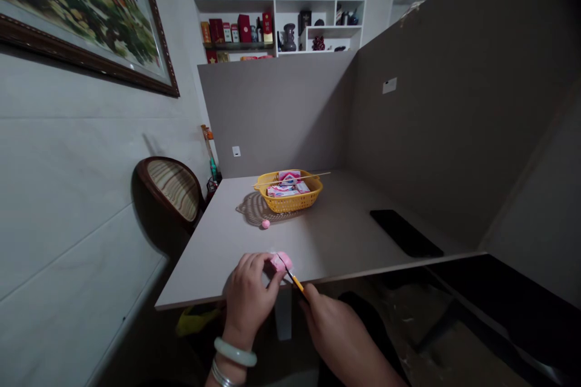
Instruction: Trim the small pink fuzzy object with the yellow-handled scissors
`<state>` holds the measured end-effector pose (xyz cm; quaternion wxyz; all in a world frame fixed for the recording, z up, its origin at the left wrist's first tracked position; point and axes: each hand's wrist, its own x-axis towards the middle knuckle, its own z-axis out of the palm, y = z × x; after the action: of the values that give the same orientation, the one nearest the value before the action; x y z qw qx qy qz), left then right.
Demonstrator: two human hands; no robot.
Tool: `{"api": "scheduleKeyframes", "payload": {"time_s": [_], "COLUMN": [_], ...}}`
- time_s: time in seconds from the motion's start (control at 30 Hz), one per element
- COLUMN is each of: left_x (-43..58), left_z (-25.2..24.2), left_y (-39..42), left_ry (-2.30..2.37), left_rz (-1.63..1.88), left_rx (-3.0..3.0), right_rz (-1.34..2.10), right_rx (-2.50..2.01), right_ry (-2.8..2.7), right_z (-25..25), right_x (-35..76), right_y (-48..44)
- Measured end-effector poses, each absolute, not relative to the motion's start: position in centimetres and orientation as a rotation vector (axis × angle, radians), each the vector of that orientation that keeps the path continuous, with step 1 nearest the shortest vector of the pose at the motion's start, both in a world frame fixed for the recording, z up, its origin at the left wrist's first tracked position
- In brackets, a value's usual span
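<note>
At the table's front edge, my left hand [252,287] is closed on a small pink lump [284,261], fingers and thumb at its left side. Its material is unclear. My right hand [324,314] is shut on a slim tool with a yellow handle [297,282]. The tool's thin dark end reaches across the top of the lump; whether it is a blade or a brush, I cannot tell. A pale scrap lies beneath the lump, partly covered. Farther back on the table rests a small pink ball [265,224], apart from both hands.
A yellow plastic basket [295,203] holds printed packets, with a thin stick [313,176] across its rim. On the right of the table [336,224] lies a flat black object [403,233]. Grey partitions [281,115] border the back and right. A wooden chair [175,190] stands left.
</note>
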<state>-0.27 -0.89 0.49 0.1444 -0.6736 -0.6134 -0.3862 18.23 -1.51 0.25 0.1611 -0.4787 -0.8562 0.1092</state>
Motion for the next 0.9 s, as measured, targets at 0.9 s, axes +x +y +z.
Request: {"api": "scheduleKeyframes", "payload": {"time_s": [0.9], "left_x": [-0.5], "left_z": [0.6], "left_y": [-0.9], "left_ry": [-1.78], "left_rz": [-1.086], "left_rx": [-1.982], "right_rz": [0.406], "right_rx": [-1.406], "right_ry": [-2.335], "right_z": [3.0], "right_x": [22.0], "right_y": [-3.0]}}
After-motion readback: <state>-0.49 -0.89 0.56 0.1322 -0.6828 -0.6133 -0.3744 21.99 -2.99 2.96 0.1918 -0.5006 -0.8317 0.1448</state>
